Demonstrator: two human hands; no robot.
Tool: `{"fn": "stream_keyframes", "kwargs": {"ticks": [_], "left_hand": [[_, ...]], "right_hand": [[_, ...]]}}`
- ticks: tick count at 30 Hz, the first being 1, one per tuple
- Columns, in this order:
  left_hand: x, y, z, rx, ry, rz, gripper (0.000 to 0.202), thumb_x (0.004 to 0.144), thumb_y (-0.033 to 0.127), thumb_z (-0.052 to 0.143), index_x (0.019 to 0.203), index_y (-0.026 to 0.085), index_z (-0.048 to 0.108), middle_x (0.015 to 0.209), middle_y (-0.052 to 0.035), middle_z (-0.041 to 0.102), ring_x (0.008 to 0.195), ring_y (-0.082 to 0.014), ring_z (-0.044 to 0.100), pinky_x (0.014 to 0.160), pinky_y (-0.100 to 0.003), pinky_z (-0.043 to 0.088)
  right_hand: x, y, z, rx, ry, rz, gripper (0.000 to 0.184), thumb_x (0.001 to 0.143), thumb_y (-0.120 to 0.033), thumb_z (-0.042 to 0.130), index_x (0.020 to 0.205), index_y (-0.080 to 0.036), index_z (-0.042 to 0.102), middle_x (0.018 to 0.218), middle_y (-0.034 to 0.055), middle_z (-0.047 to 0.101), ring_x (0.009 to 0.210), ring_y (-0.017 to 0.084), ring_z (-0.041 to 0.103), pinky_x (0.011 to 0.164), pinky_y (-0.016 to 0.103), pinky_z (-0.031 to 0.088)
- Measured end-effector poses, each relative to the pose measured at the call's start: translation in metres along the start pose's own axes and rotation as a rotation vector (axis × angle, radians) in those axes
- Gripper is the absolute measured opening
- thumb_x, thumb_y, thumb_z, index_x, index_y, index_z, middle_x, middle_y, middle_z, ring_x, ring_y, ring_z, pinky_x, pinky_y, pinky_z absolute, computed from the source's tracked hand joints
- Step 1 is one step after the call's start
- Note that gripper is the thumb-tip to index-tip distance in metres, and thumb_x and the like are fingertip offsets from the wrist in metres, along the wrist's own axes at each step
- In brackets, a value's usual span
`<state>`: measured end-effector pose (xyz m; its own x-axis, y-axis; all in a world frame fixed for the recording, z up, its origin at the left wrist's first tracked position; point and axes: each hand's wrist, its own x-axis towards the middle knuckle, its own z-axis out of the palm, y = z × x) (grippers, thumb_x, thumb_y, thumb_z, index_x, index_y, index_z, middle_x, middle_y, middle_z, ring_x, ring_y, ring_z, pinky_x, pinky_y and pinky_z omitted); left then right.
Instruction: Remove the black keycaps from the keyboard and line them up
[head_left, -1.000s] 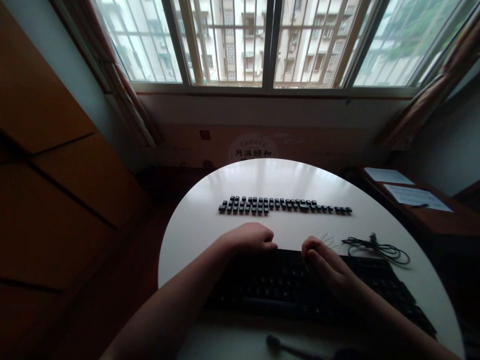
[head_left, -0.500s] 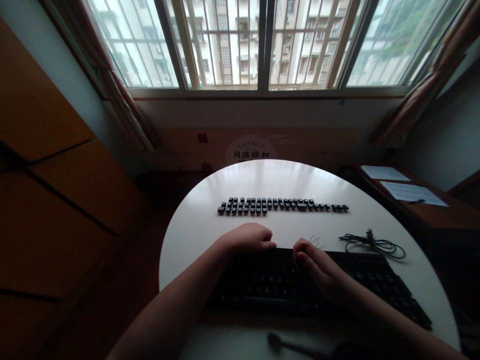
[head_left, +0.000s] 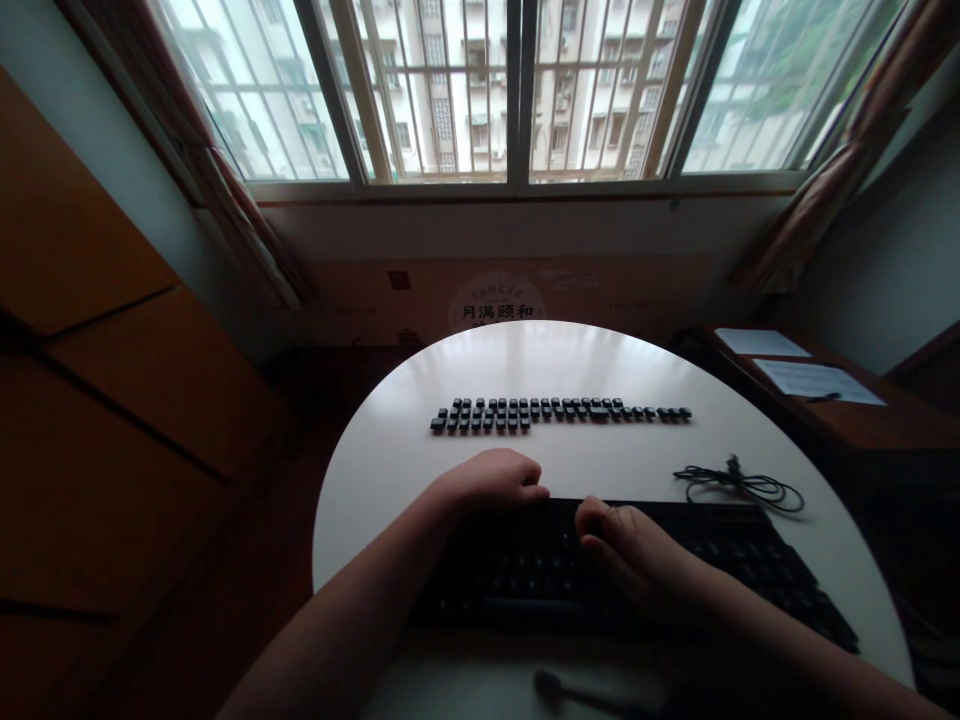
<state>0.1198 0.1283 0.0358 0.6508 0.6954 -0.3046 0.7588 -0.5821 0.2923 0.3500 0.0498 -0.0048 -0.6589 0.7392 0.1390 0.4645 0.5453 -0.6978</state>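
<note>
A black keyboard (head_left: 510, 608) lies along the near part of the round white table. My left hand (head_left: 499, 478) is closed at its far edge, fingers curled down around the rim; the fingertips are hidden. Over the upper middle of the keys is my right hand (head_left: 626, 540), also closed, with the thin wire loops of a keycap puller (head_left: 624, 514) sticking out above the fingers. The puller's other end, at the keys, is hidden by the hand. Beyond both hands, loose black keycaps (head_left: 487, 414) stand in rows on the table.
A coiled black cable (head_left: 742, 487) sits behind the keyboard's right part. At the near edge lies a dark brush-like tool (head_left: 551, 685), partly in shadow. Papers (head_left: 817, 382) and a pen rest on a brown desk at the right. The white table (head_left: 360, 490) has a curved edge.
My right hand has moved slightly left and down over the keys, and the puller's wires now lie lower against it. My left hand stays at the keyboard's edge. The view shifted a little.
</note>
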Motion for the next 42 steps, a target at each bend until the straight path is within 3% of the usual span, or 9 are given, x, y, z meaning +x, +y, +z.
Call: {"fn": "stream_keyframes", "kwargs": {"ticks": [5, 11, 18, 25, 31, 36, 42], "left_hand": [[0.0, 0.001, -0.002, 0.005, -0.011, 0.004, 0.035, 0.092, 0.049, 0.05, 0.089, 0.02, 0.069, 0.08, -0.0043, 0.068, 0.069, -0.0185, 0.058, 0.058, -0.027, 0.037], [-0.001, 0.002, -0.003, -0.008, -0.006, 0.0, 0.034, 0.092, 0.048, 0.05, 0.086, 0.02, 0.068, 0.08, -0.0037, 0.068, 0.067, -0.0172, 0.056, 0.057, -0.027, 0.036], [0.0, 0.001, -0.002, 0.006, -0.008, -0.002, 0.036, 0.093, 0.048, 0.047, 0.087, 0.02, 0.069, 0.081, -0.0049, 0.068, 0.069, -0.0187, 0.057, 0.058, -0.028, 0.037], [0.001, -0.002, 0.0, -0.021, 0.002, 0.013, 0.036, 0.092, 0.049, 0.048, 0.085, 0.02, 0.068, 0.079, -0.004, 0.067, 0.067, -0.0181, 0.057, 0.056, -0.027, 0.035], [-0.001, 0.001, -0.003, -0.021, -0.014, 0.02, 0.032, 0.093, 0.046, 0.051, 0.083, 0.019, 0.066, 0.077, -0.0037, 0.066, 0.065, -0.0172, 0.056, 0.055, -0.027, 0.034], [-0.003, 0.003, -0.005, -0.042, -0.009, 0.013, 0.04, 0.097, 0.048, 0.043, 0.085, 0.018, 0.066, 0.08, -0.0055, 0.067, 0.067, -0.0182, 0.057, 0.059, -0.028, 0.037], [-0.007, 0.008, -0.012, -0.138, 0.101, 0.094, 0.042, 0.1, 0.05, 0.037, 0.094, 0.019, 0.064, 0.088, -0.0054, 0.067, 0.076, -0.0195, 0.059, 0.063, -0.028, 0.039]], "right_hand": [[-0.001, 0.001, 0.005, -0.037, -0.016, -0.04, 0.017, 0.1, -0.037, 0.041, 0.091, -0.023, 0.045, 0.072, -0.0019, 0.055, 0.057, 0.014, 0.046, 0.056, 0.025, 0.031], [-0.004, 0.007, 0.008, -0.006, 0.085, -0.043, 0.022, 0.104, -0.04, 0.033, 0.095, -0.023, 0.044, 0.068, -0.0028, 0.051, 0.056, 0.014, 0.044, 0.054, 0.025, 0.032], [-0.006, 0.01, 0.01, 0.027, 0.186, -0.121, 0.025, 0.104, -0.043, 0.035, 0.092, -0.024, 0.043, 0.066, -0.004, 0.049, 0.052, 0.013, 0.042, 0.051, 0.024, 0.031], [-0.009, 0.011, 0.012, 0.061, 0.2, -0.139, 0.017, 0.103, -0.038, 0.04, 0.096, -0.024, 0.046, 0.07, -0.0029, 0.05, 0.056, 0.013, 0.044, 0.053, 0.025, 0.034], [-0.006, 0.017, 0.018, 0.53, 0.61, -0.033, 0.018, 0.106, -0.038, 0.034, 0.096, -0.026, 0.044, 0.075, -0.0031, 0.043, 0.054, 0.012, 0.039, 0.046, 0.021, 0.033], [-0.007, 0.022, 0.019, 0.413, 0.535, -0.049, 0.016, 0.104, -0.038, 0.043, 0.098, -0.025, 0.048, 0.077, -0.0016, 0.045, 0.06, 0.012, 0.04, 0.051, 0.023, 0.036], [-0.007, 0.017, 0.014, 0.405, 0.449, -0.012, 0.015, 0.104, -0.036, 0.041, 0.104, -0.025, 0.05, 0.081, -0.0005, 0.048, 0.061, 0.013, 0.041, 0.054, 0.024, 0.038]]}}
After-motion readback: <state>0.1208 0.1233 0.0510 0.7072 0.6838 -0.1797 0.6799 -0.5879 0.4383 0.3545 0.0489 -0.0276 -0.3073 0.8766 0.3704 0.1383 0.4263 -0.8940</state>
